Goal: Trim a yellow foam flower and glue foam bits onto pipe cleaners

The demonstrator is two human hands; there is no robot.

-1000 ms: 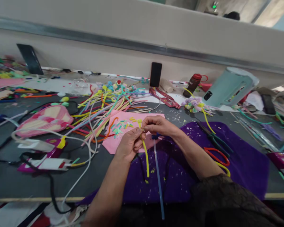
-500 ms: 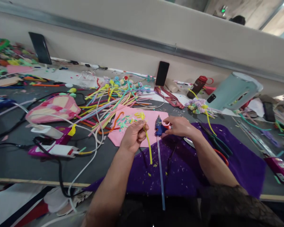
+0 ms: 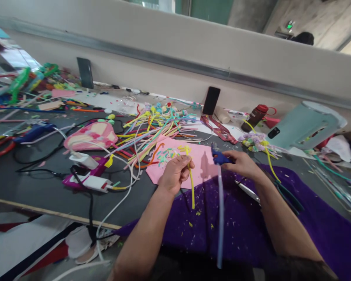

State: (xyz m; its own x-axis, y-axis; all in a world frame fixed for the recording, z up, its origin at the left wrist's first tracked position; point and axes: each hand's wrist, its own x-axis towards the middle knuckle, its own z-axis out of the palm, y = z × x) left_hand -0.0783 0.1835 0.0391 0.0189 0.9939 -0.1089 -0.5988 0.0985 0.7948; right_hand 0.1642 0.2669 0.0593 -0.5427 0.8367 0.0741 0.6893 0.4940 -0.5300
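Note:
In the head view, my left hand (image 3: 176,173) is closed, pinching a yellow pipe cleaner (image 3: 192,195) whose long end hangs down. Yellow loops show at its top, above my fingertips. My right hand (image 3: 242,166) grips a blue hot glue gun (image 3: 220,157) by its handle, nozzle pointing up and away. A long clear glue stick (image 3: 220,218) hangs from its back end. The gun is held to the right of the pipe cleaner, apart from it. Under both hands lie a pink sheet (image 3: 200,171) with small cut pieces (image 3: 168,155) on it and a purple cloth (image 3: 187,234).
Beyond the pink sheet is a heap of coloured pipe cleaners (image 3: 160,121). A power strip (image 3: 90,179) with cables lies left, near a pink padded piece (image 3: 90,136). A phone (image 3: 211,100), a brown bottle (image 3: 255,118) and a light-blue jug (image 3: 305,125) stand at the back.
My right hand has lifted the glue gun off the pink sheet and moved it right. My left hand keeps hold of the pipe cleaner. The view has turned somewhat left.

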